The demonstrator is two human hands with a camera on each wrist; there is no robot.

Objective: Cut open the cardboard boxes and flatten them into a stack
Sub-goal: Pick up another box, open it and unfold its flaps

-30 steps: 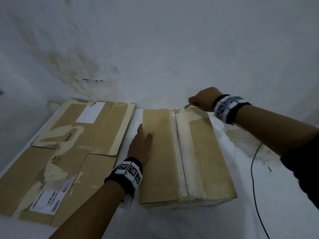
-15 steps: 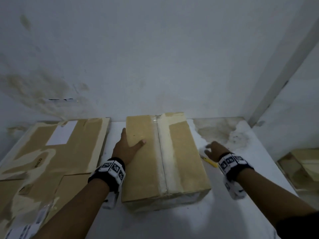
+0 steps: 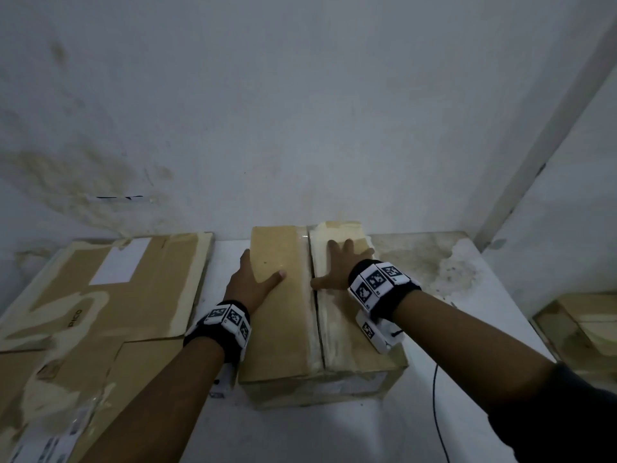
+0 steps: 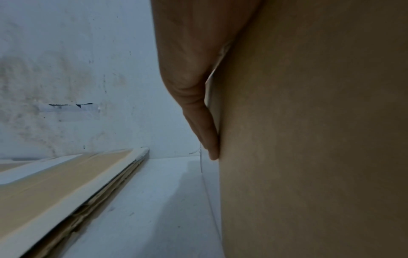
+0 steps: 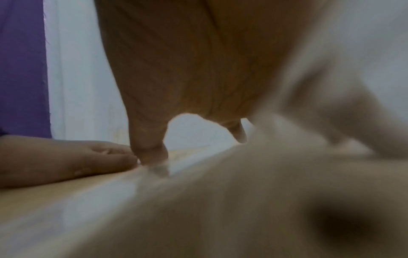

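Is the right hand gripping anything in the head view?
No: the right hand lies flat, fingers straight, on the right top flap of the brown cardboard box, holding nothing.

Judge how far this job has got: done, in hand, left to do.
Done: flattened cardboard lies stacked on the left, and the seam of the box looks slit. In hand: the left hand steadies its left edge while the right hand presses the right flap. Left: open and flatten this box, add it to the stack; a second box seems to wait lower right.
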